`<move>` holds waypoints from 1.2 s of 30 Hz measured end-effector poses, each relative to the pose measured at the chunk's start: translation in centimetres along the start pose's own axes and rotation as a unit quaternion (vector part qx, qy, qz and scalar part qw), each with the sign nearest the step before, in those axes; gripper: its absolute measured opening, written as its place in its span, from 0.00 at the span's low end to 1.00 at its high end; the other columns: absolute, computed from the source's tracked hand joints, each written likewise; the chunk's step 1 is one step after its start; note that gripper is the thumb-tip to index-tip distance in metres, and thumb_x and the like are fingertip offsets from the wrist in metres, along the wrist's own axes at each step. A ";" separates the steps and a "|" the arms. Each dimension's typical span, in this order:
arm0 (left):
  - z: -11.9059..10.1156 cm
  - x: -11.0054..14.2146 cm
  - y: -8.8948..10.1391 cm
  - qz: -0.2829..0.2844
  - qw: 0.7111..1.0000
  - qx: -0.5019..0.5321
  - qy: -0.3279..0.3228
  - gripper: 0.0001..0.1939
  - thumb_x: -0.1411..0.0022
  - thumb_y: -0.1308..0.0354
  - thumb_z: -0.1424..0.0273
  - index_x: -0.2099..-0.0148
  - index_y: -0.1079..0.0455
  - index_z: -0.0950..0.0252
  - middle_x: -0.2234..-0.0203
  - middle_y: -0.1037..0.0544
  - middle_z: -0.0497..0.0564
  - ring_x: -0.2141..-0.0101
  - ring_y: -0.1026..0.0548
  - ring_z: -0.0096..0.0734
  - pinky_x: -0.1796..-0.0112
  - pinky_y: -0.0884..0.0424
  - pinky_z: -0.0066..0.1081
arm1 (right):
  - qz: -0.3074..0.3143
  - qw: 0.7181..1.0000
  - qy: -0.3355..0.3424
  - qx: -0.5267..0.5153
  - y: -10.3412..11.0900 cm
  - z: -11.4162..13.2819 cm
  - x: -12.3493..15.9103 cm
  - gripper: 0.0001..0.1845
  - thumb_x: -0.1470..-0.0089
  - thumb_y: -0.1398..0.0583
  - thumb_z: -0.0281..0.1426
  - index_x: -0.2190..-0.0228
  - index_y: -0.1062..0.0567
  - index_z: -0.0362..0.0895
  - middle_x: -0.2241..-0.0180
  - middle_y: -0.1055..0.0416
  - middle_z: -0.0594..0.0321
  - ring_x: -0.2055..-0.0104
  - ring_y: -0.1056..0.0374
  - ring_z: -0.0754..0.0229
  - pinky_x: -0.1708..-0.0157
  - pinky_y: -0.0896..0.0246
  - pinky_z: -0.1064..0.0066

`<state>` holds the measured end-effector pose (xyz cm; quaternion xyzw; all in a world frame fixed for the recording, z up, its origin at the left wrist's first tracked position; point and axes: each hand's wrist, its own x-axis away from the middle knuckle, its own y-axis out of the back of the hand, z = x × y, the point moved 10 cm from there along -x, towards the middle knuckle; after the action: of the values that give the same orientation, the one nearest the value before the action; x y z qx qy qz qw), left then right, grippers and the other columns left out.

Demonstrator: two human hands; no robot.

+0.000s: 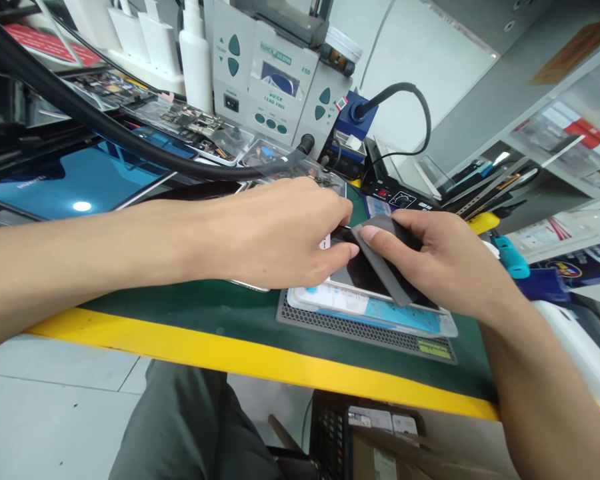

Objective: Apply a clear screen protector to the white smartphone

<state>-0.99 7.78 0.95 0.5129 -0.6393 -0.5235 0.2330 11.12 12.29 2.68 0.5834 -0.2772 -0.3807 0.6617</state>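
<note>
A flat device with a glossy dark face and a pale edge (351,268) lies in front of me, perhaps a phone or small tablet. My right hand (437,257) grips a dark grey flat strip (384,263) between thumb and fingers, resting across that dark face. At the device's left end is my left hand (300,233), fingers curled and thumb bent in. A small white piece shows beside its fingers; what they hold is hidden. Under the device lie a blue-and-white plastic tray or case (375,310) and a grey perforated mat (325,325).
A hot-air rework station (280,80) stands behind, its thick black hose (145,148) arching over the left side. A blue phone or tablet (80,177), circuit boards (193,123) and a white bottle (196,63) sit left. A yellow edge (230,345) borders the green bench.
</note>
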 end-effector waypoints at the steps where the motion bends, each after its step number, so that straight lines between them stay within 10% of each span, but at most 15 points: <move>1: 0.0 0.0 0.0 0.000 1.000 -0.001 -0.001 0.20 0.32 0.48 0.53 0.50 0.24 0.60 0.75 0.22 0.50 0.69 0.21 0.40 0.66 0.33 0.34 | -0.001 1.000 0.000 -0.001 0.0 0.0 0.0 0.27 0.39 0.43 0.50 0.81 0.39 0.47 0.83 0.44 0.68 0.81 0.48 0.64 0.78 0.57 0.66; 36: -0.1 0.1 0.1 0.002 1.000 0.001 -0.010 0.17 0.32 0.47 0.54 0.58 0.24 0.60 0.78 0.24 0.51 0.71 0.21 0.40 0.68 0.34 0.35 | 0.007 1.000 -0.003 -0.008 -0.1 0.1 0.0 0.27 0.38 0.42 0.49 0.81 0.42 0.48 0.84 0.45 0.66 0.80 0.49 0.62 0.77 0.56 0.63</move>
<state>-0.96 7.68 1.05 0.5065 -0.6435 -0.5272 0.2269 11.03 12.22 2.64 0.5749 -0.2805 -0.3799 0.6682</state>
